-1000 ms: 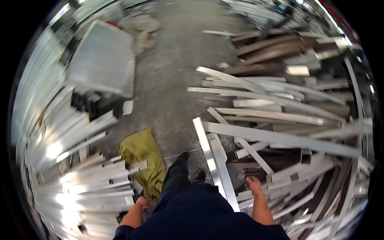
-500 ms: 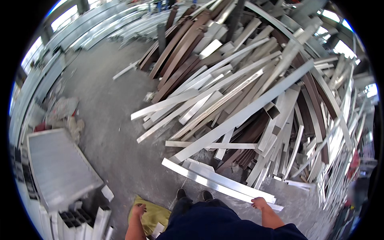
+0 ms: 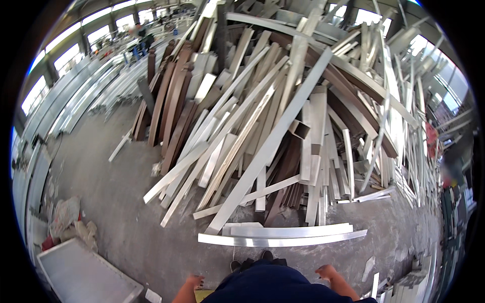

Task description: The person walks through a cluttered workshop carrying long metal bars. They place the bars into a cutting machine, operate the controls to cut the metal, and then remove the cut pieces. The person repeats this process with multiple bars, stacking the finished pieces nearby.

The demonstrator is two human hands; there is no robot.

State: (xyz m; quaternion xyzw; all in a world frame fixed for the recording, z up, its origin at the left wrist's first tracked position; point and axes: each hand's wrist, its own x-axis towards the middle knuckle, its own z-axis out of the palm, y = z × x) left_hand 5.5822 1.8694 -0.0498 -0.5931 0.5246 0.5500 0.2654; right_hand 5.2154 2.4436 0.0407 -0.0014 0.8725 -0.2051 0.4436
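Person standing before a long silver aluminium profile (image 3: 283, 235)

Left hand (image 3: 193, 281) and right hand (image 3: 326, 272) are hanging empty, fingers loosely curled; the profile is looking stiff, light, sharp-edged, best gripped mid-length.

— What did the person wear?

— A dark navy blue garment (image 3: 275, 285) covered the body at six o'clock in the view, plain cloth with no marking that could be made out.

— Sleeves?

— None reached the wrists. Both forearms were bare, and so were the left hand (image 3: 194, 281) at about seven o'clock and the right hand (image 3: 326, 273) at about five o'clock: no gloves.

— And the feet?

— The toes of dark shoes (image 3: 250, 262) peeked out just above the navy cloth.
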